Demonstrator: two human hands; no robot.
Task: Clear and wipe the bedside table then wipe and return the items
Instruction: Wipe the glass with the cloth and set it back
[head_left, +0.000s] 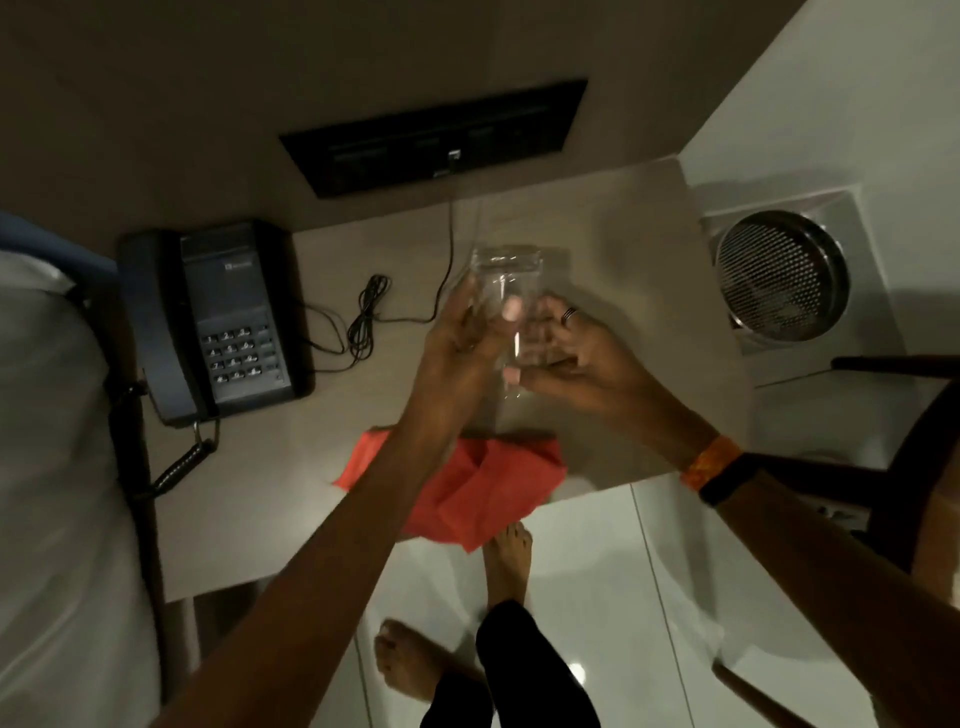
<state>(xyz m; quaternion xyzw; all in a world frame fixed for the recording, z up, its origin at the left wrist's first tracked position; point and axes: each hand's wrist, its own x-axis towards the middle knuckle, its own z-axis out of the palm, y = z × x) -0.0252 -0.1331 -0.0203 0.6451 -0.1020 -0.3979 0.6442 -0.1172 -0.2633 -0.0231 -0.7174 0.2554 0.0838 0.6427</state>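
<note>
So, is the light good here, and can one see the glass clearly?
Head view: the light is dim and warm; the clear glass, gripped by the left hand and the right hand, looks faint and slightly blurred; glare spots shine on the floor tiles; the wide lens bends straight edges.

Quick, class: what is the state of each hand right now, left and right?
The left hand grips the clear glass, fingers curled round it.
The right hand grips the same glass from the other side.
</note>
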